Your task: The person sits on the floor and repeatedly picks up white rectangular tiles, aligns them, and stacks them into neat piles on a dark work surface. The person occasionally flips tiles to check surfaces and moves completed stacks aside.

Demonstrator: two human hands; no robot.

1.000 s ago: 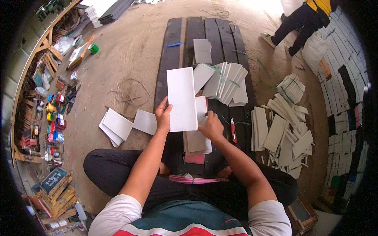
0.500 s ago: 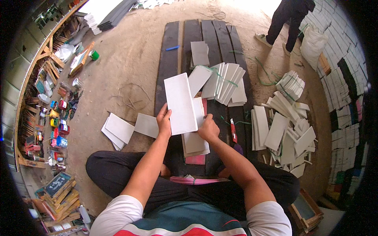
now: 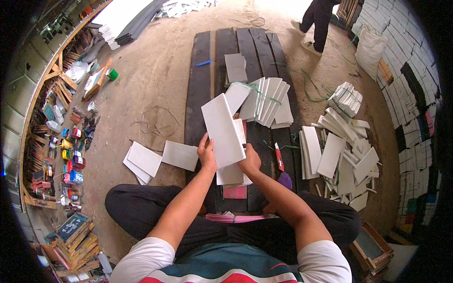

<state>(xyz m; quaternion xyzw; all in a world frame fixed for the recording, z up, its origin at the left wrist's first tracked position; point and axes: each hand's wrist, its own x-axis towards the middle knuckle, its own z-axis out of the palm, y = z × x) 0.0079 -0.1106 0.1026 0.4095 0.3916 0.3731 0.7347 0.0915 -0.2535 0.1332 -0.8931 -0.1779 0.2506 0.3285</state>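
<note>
A long white rectangular board (image 3: 223, 131) is held up, tilted, in front of me. My left hand (image 3: 206, 152) grips its left edge, fingers on top. My right hand (image 3: 250, 159) is closed at the board's lower right corner; a small dark bit shows by its thumb, but what it holds is hidden. Below lies a stack of white boards (image 3: 229, 175) on a pink-red piece (image 3: 234, 192). Just beyond, bundles of white boards (image 3: 268, 100) tied with green strap rest on a black plank platform (image 3: 200, 94). A red utility knife (image 3: 279, 158) lies to the right of my right hand.
Loose white boards lie on the floor at left (image 3: 144, 159), and a heap of offcuts (image 3: 351, 165) at right. A blue marker-like stick (image 3: 204, 63) is on the planks. Paint pots (image 3: 75, 160) line the left. A person (image 3: 317, 28) stands by a white sack (image 3: 372, 52).
The held board has tilted and its lower end has shifted to the right and down. Both hands moved slightly with it. The person at the back has stepped to the left.
</note>
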